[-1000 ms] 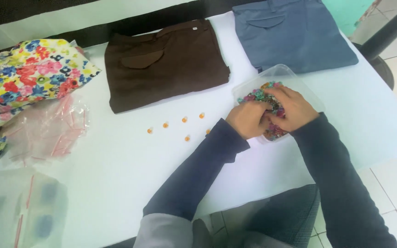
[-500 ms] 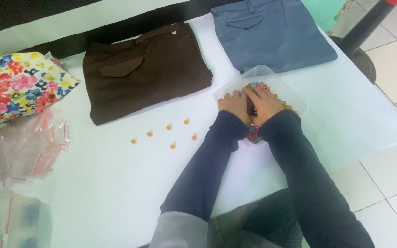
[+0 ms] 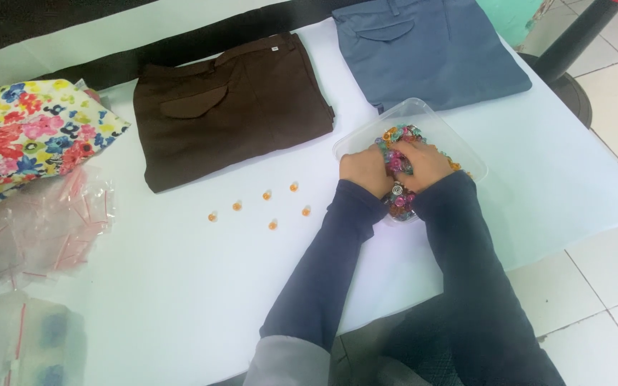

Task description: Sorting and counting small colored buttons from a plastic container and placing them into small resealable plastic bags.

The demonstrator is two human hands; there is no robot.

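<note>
A clear plastic tub (image 3: pixel 423 114) full of small multicoloured beads (image 3: pixel 398 136) sits on the white table (image 3: pixel 180 286). Both my hands are inside it. My left hand (image 3: pixel 365 170) rests on the beads at the tub's left side. My right hand (image 3: pixel 423 163) lies beside it, fingers dug into the pile. What the fingers hold is hidden by the beads. Several small orange beads (image 3: pixel 269 194) lie loose on the table to the left of my left arm.
Folded brown trousers (image 3: pixel 230 107) and folded blue trousers (image 3: pixel 430 50) lie at the back. A floral cloth (image 3: pixel 23 136) and small clear zip bags (image 3: pixel 44 229) sit at the left. The table's right edge drops to a tiled floor (image 3: pixel 609 286).
The view has shifted, so everything sits further left and nearer in frame. My hands stay in the tub, moving slightly among the beads. The loose orange beads have not moved.
</note>
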